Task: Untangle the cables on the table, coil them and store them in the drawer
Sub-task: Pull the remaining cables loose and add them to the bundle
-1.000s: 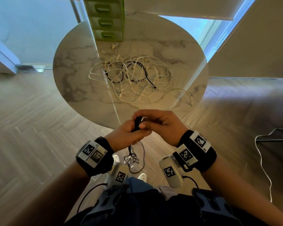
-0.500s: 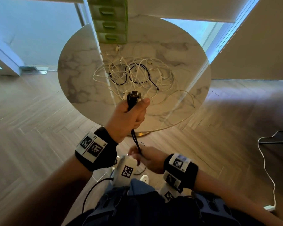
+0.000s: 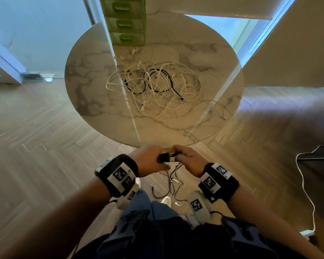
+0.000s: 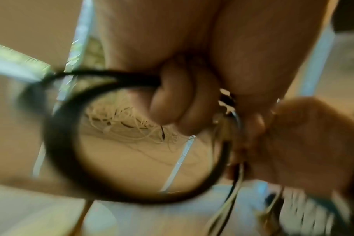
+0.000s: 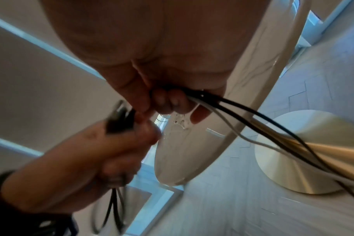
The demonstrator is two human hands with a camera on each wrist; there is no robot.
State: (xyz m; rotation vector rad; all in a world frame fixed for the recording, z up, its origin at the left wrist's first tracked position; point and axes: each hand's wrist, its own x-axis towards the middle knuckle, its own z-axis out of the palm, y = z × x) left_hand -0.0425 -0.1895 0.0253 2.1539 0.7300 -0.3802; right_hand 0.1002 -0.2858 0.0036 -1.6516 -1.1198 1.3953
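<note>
Just in front of the round marble table [image 3: 94,81], both hands meet. My left hand [image 3: 153,161] grips a black cable [image 3: 164,158] near its USB plug. In the left wrist view this cable [image 4: 57,143] curves in one loop under my curled fingers [image 4: 178,103]. My right hand [image 3: 187,158] pinches the cable's strands [image 5: 253,121], which trail down toward the floor [image 3: 173,182]. A tangle of white and black cables [image 3: 157,90] lies mid-table. The green drawer unit [image 3: 125,21] stands at the table's far edge, drawers shut.
A white cable [image 3: 305,184] with a charger block [image 3: 307,233] lies on the wooden floor at the right, beside a dark object [image 3: 322,156]. The table's gold base [image 5: 313,151] stands under the top. My legs are below the hands.
My left hand, raised over the table edge half a second ago, has dropped back with the plug. My right hand rose from low to meet it, bringing the cable into a loop.
</note>
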